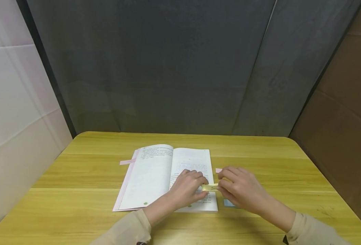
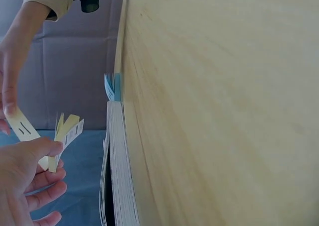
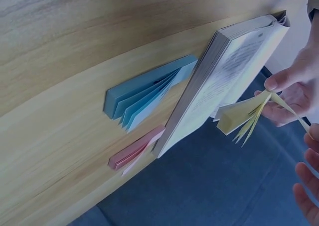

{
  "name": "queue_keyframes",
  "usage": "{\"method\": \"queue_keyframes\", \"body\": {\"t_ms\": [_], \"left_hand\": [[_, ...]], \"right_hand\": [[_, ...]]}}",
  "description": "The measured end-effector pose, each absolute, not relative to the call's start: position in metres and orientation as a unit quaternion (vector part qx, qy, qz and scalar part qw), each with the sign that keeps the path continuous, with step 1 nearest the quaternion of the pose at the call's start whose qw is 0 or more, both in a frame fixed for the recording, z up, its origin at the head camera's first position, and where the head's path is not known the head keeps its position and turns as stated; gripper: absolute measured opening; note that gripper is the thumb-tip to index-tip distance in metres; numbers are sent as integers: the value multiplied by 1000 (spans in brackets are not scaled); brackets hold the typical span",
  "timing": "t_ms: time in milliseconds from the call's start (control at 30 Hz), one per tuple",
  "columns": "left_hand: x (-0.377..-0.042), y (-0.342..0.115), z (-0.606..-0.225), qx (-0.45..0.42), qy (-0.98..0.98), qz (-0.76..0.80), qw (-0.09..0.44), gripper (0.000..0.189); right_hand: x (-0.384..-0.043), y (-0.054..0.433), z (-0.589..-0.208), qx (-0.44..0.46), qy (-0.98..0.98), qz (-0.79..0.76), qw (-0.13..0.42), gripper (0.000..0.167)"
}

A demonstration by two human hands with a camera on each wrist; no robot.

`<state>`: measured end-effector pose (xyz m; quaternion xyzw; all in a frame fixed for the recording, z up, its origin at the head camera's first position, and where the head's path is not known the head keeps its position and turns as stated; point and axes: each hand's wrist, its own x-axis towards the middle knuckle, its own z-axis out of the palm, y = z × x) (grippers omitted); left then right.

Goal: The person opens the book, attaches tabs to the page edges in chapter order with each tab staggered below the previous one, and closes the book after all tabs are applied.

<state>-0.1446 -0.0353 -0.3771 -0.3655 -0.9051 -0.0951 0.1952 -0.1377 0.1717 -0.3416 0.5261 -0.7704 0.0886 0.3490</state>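
My left hand pinches a small pad of yellow sticky notes between thumb and fingers, over the right page of an open book. One yellow sticky note with dark pen marks stretches from the pad toward the right. Its far end is pinched by the fingertips of my right hand, just beyond the book's right edge. In the right wrist view the pad's other leaves fan out loosely below the left thumb.
Right of the book lie a blue sticky note pad with fanned leaves and a smaller pink pad. A pink sticky note juts from the book's left edge. All rest on a wooden table, with a dark curtain behind.
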Motion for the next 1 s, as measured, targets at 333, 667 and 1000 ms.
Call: {"method": "queue_keyframes", "body": {"t_ms": [333,667,1000], "left_hand": [[-151,-36,-377,-358,-907,-76,210,23],[-160,-23,-374,-367,-906,-79,197,23],[-168,-8,-376,-366,-913,-67,166,27]], "right_hand": [[-142,184,-332,504,-772,137,363,28],[-148,209,-330,458,-804,134,355,32],[-154,226,-332,439,-805,122,381,34]]}}
